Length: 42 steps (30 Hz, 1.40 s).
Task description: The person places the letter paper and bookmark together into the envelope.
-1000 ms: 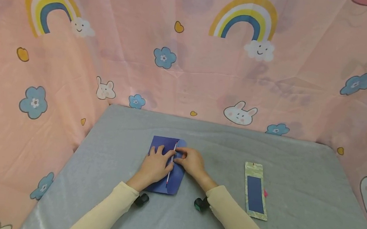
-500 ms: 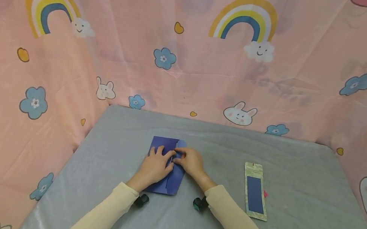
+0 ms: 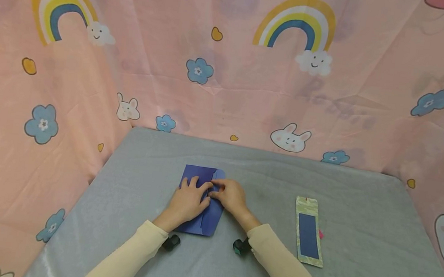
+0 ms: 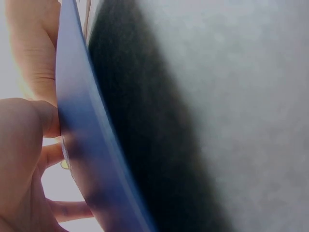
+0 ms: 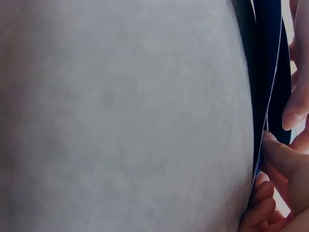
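A blue envelope (image 3: 200,172) lies on the table with its lighter flap (image 3: 213,215) unfolded to the right. My left hand (image 3: 187,201) rests on the envelope body, fingers spread, with its thumb near the opening. From the right, my right hand (image 3: 233,197) reaches across the flap; its thumb and index finger pinch at the envelope's opening, the other fingers curled. In the right wrist view the thumb (image 5: 280,152) sits right at a thin pale edge of the envelope. What lies inside the envelope is hidden. The left wrist view shows the envelope's edge (image 4: 91,125) from the side.
A long green-patterned card with a dark blue panel (image 3: 309,235) lies to the right, a small pink bit (image 3: 321,234) showing at its side. Grey cloth covers the table (image 3: 248,269). A pink printed curtain (image 3: 234,103) hangs behind and at both sides.
One second ago a white strip with reddish ends stuck out along the envelope's opening; it has slid in to the left, out of sight. Both hands have hardly moved.
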Each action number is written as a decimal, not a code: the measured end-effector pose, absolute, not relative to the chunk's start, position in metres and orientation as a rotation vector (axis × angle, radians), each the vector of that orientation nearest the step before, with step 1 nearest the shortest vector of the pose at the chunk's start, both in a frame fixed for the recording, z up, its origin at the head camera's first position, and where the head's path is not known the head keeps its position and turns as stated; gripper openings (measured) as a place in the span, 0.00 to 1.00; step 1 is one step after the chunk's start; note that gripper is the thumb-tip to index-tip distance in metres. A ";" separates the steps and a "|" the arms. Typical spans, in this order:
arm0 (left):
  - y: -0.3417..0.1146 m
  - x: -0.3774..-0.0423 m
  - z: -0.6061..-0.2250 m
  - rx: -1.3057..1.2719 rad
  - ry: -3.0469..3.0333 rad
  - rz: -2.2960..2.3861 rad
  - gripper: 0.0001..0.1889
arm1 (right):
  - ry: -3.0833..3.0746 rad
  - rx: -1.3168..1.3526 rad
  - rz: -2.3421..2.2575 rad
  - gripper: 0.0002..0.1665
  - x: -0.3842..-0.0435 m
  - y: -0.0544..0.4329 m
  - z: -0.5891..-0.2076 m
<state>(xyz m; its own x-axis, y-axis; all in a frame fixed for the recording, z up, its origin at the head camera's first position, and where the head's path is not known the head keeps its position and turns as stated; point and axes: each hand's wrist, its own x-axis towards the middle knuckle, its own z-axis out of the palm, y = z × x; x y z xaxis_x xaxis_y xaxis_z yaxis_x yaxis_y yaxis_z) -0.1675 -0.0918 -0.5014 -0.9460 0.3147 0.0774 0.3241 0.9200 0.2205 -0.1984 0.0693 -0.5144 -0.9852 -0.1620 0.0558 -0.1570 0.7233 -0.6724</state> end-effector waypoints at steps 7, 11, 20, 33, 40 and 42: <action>-0.092 -0.167 -0.502 -0.499 -3.053 -0.358 0.23 | 2.918 -0.282 -1.145 0.22 -0.197 0.069 -0.517; -0.092 -0.167 -0.501 -0.497 -3.049 -0.355 0.23 | 2.908 -0.296 -1.149 0.22 -0.198 0.070 -0.517; -0.091 -0.167 -0.500 -0.501 -3.058 -0.365 0.23 | 2.871 -0.311 -1.227 0.23 -0.196 0.073 -0.515; -0.089 -0.167 -0.499 -0.468 -3.098 -0.341 0.24 | 2.675 -0.240 -1.474 0.25 -0.199 0.086 -0.510; -0.089 -0.168 -0.501 -0.473 -3.104 -0.348 0.28 | 2.659 -0.251 -1.494 0.25 -0.198 0.095 -0.504; -0.089 -0.169 -0.502 -0.478 -3.101 -0.353 0.28 | 2.661 -0.254 -1.500 0.24 -0.196 0.098 -0.502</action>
